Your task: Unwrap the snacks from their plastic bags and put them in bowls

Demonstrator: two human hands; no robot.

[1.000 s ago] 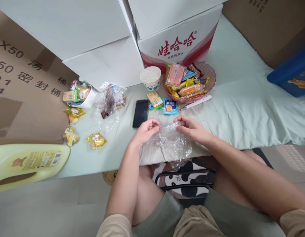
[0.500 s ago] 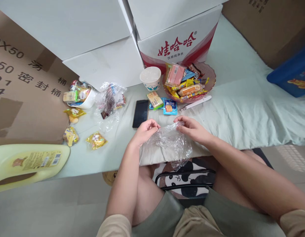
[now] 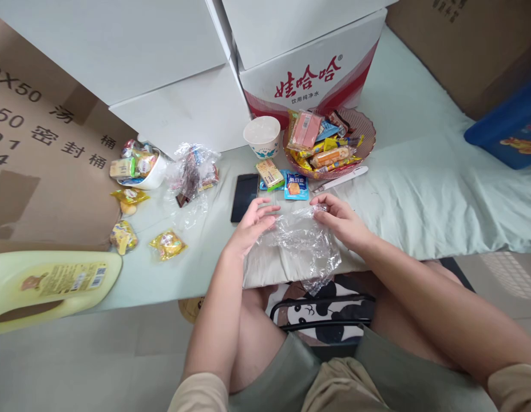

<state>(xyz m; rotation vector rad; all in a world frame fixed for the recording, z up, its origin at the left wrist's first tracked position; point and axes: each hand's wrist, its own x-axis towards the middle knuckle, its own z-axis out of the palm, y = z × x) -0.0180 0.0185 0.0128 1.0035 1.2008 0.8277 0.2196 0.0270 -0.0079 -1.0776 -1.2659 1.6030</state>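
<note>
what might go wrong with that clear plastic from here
The plastic hangs past the edge of the cloth, so it could slide to the floor if the right hand lets go. The phone lies just beyond the left hand, so a careless sweep might nudge it.

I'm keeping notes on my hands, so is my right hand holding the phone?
No, the right hand pinches clear plastic, while the phone lies on the cloth.
</note>
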